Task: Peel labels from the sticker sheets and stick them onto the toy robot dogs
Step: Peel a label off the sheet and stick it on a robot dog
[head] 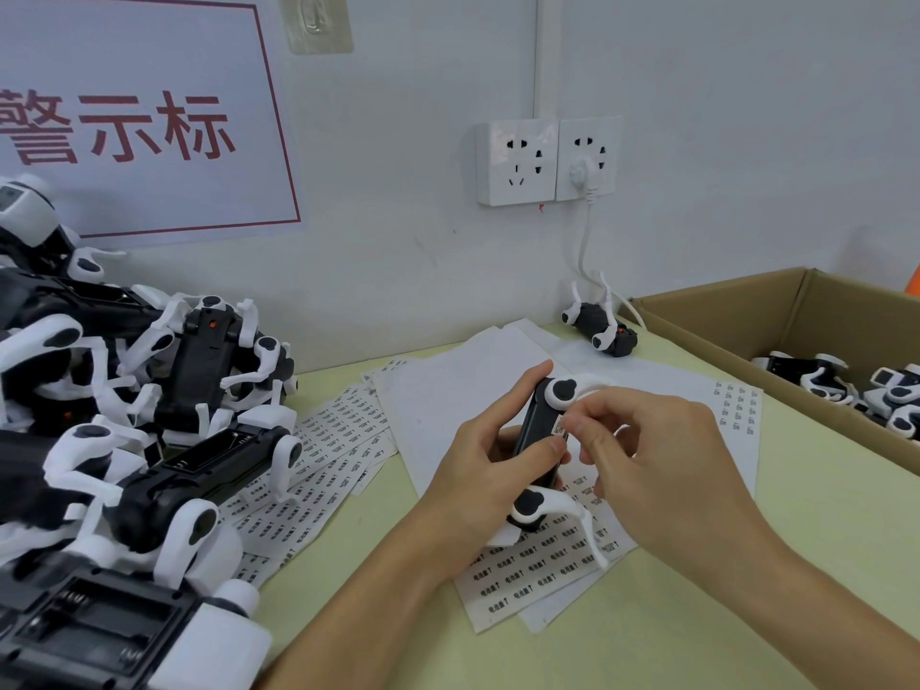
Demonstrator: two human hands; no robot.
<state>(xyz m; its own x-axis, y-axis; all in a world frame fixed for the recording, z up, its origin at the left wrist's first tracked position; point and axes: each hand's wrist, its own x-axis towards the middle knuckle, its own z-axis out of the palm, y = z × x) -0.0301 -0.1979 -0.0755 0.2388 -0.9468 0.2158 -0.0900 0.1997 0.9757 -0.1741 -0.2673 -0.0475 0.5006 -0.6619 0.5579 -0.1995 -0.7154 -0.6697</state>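
Landmark: the cardboard box (717,316) at the table's right edge.

Left of the box, over the middle of the table (697,615), the left hand (485,470) grips a toy robot dog (540,440) belly-up, fingers wrapped behind its black body, thumb lying across the front. The right hand (662,455) meets it from the box side, fingertips pinching a small white label (558,426) against the dog's black underside; the label touches the body, and whether it is fully stuck down cannot be told.

Under both hands lie sticker sheets (537,570), overlapping, their edges fanned toward the person. More sheets (338,440) spread further left of the box, touching a pile of robot dogs (164,400) that fills the table's far left edge.

One lone dog (600,323) lies on its back just beside the box's near-left corner, against the wall, under the wall sockets (547,161) with a white cord (585,241) hanging down.

Inside the box, several dogs (846,385) sit along its bottom.

Bare tabletop shows between the sheets and the box wall, and along the near edge right of the forearms.
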